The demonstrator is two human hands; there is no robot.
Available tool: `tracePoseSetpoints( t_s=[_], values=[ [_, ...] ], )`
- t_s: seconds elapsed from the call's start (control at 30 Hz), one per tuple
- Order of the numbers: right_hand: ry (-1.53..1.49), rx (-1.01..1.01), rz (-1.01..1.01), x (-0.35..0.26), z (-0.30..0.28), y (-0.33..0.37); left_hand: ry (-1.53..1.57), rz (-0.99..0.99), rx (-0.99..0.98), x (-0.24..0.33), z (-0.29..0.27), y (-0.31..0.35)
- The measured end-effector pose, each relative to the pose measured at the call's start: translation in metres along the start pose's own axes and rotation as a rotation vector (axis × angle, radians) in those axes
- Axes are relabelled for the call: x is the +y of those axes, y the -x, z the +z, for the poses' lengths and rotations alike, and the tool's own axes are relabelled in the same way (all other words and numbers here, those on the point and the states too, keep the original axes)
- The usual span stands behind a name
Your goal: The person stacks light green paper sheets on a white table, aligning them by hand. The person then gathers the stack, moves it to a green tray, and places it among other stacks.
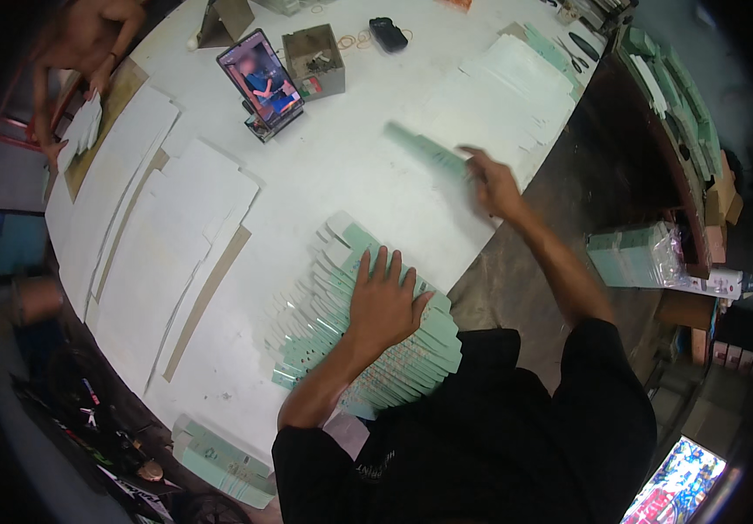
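One green carton (430, 152) (blurred), lengthwise toward upper left, apparently in grasping right hand (493, 185); left hand (385, 299) splayed

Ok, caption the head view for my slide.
Left hand on fanned green cartons, right hand holding a motion-blurred carton over the white table.

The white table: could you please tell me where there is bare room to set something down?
Bare white table lies between the phone, the fanned green cartons and the right hand; also between the black object and the right-side papers. It is crowded leftward, under white sheets, and beneath the left hand.
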State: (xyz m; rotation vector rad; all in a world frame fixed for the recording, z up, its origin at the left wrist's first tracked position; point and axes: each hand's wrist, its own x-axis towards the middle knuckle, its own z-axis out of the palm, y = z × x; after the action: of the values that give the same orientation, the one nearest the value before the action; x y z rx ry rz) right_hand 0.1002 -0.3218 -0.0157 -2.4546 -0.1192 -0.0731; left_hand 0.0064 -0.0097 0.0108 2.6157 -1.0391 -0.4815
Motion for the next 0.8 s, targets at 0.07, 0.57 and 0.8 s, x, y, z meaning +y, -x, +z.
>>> tracePoseSetpoints(
  t_s=[0.07,0.57,0.8],
  values=[
    [-0.06,-0.087,-0.077,-0.026,0.023,0.017,-0.012,0.044,0.107,-0.004,0.003,0.002],
    [0.6,0.113,-0.072,-0.032,0.059,0.025,0.013,0.07,0.253,-0.004,0.012,-0.001],
    [-0.093,0.025,0.06,-0.09,0.026,0.033,0.032,0.058,0.308,0.001,0.003,0.001]
  ],
)
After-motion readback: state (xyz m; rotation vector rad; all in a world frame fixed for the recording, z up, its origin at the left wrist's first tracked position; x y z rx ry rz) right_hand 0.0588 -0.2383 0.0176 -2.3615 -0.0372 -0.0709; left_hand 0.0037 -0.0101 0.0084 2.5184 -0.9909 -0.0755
